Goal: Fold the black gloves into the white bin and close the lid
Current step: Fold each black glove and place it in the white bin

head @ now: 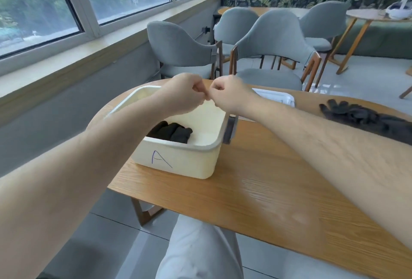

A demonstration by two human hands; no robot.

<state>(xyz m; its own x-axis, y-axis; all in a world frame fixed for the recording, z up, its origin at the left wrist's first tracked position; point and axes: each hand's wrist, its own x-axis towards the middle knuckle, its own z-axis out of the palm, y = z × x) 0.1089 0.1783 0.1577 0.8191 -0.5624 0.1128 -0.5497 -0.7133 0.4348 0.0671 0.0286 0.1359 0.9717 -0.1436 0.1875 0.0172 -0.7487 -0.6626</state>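
Two fists are meeting knuckle to knuckle above the far side of the bin. On the left, the left hand is curling tight, with nothing showing inside it. Beneath it the white bin is standing open on the left end of the wooden table, an "A" penned on its near wall. A folded black glove bundle is lying inside, against that wall. The right hand is curling the same way, with nothing visible in its fingers. A grey latch is hanging on the bin's right side. The white lid is lying flat on the table beyond the right wrist. Farther right, loose black gloves are lying heaped on the table, partly behind the forearm.
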